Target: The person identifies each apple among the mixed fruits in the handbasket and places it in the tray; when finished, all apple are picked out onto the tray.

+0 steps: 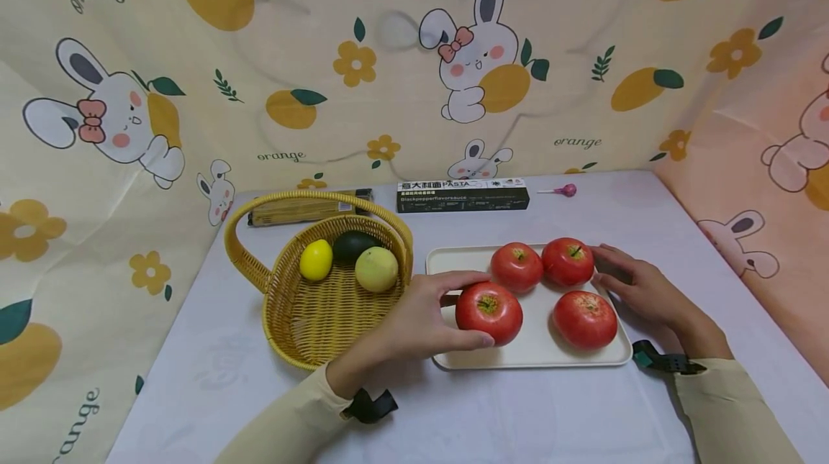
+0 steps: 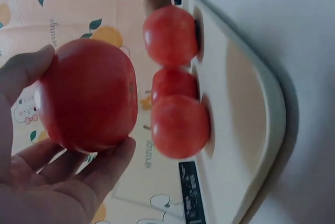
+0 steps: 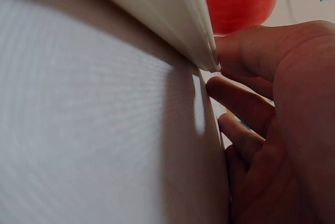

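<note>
My left hand [image 1: 430, 316] holds a red apple [image 1: 488, 313] with thumb and fingers around its sides. In the left wrist view this apple [image 2: 89, 96] hangs apart from the others, over the left part of the cream tray [image 1: 537, 357]. Three more red apples sit on the tray: one at the back [image 1: 516, 267], one at the back right [image 1: 568, 262] and one at the front right [image 1: 585, 320]. My right hand [image 1: 648, 295] lies at the tray's right edge. The right wrist view shows its thumb [image 3: 251, 51] against the rim, other fingers loosely bent beside it.
Left of the tray stands a yellow wicker basket [image 1: 304, 331] with a tall handle, holding a lemon [image 1: 316, 260], a dark green avocado-like fruit [image 1: 352, 246] and a pale yellow-green round fruit [image 1: 376, 270]. Behind are a pasta box [image 1: 463, 196], a pack of noodles [image 1: 298, 211] and a lollipop [image 1: 568, 190].
</note>
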Motion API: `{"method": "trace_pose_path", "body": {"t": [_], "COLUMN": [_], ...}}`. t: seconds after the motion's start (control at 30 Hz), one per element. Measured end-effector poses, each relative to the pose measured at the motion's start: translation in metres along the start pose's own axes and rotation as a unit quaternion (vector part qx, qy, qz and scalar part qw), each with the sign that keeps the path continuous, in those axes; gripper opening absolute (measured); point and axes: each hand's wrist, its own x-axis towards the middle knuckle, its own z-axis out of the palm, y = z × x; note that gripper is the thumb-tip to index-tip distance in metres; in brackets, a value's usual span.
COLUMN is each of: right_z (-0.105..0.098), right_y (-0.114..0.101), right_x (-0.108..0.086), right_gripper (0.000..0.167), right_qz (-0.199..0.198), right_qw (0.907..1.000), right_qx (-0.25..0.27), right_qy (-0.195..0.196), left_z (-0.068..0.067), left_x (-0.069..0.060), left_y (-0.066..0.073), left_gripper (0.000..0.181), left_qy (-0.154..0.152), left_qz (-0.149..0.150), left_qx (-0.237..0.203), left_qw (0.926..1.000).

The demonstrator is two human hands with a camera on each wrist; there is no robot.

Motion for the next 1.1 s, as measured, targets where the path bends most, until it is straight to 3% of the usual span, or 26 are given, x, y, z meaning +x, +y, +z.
{"method": "trace_pose_path", "body": {"t": [0.53, 0.93, 1.1], "right_z": [0.001, 0.000, 0.000], "right_y": [-0.001, -0.001, -0.001], "right_x": [0.001, 0.001, 0.001], "right_gripper": [0.071, 0.072, 0.072], "right_qz": [0.008, 0.008, 0.006], "right_qw": [0.9999, 0.9999, 1.0000], "right_qx": [0.007, 0.008, 0.005], "right_qy": [-0.002, -0.002, -0.002], "left_z": [0.053, 0.071, 0.077], "left_x": [0.027, 0.039, 0.042], "left_y": [-0.024, -0.034, -0.037], "left_gripper": [0.071, 0.075, 0.077], "left_qy": [0.000, -0.002, 0.004], "left_qz": [-0.064, -0.096, -0.076], "left_qx": [-0.020, 0.021, 0.050], "left_qw": [0.9978, 0.9952, 0.9959]}}
